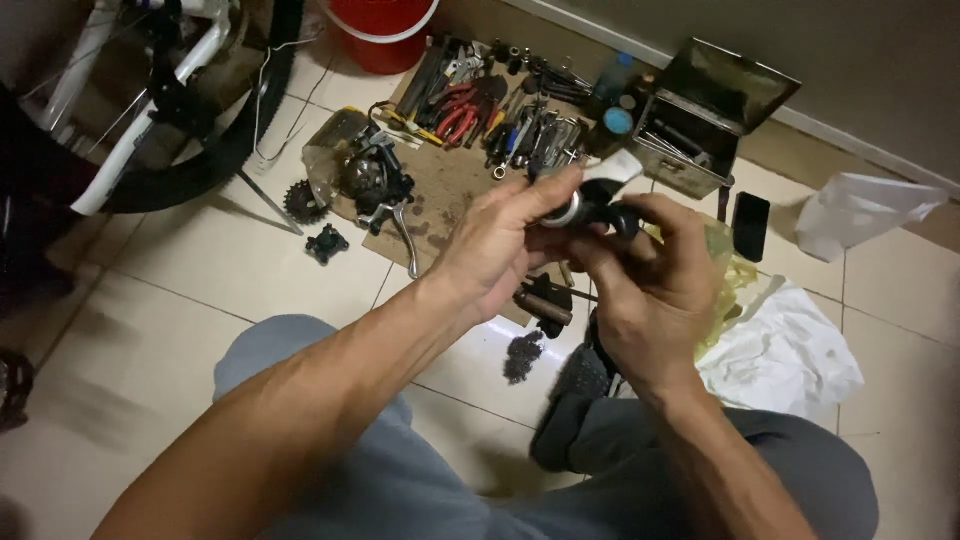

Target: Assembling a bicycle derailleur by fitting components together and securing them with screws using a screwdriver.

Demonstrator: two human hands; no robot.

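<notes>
My left hand and my right hand meet in front of me, above the floor. Together they grip a small black bicycle part with a silver ring and a white strip sticking out at its top. The left fingers wrap the silver end; the right fingers close over the black end. Both forearms reach up from my knees, which are in grey trousers.
A cardboard sheet on the tiled floor carries pliers, wrenches and bike parts. An open metal toolbox stands at the back right, a red bucket at the back. A bicycle wheel is left. A phone and white and yellow bags lie right.
</notes>
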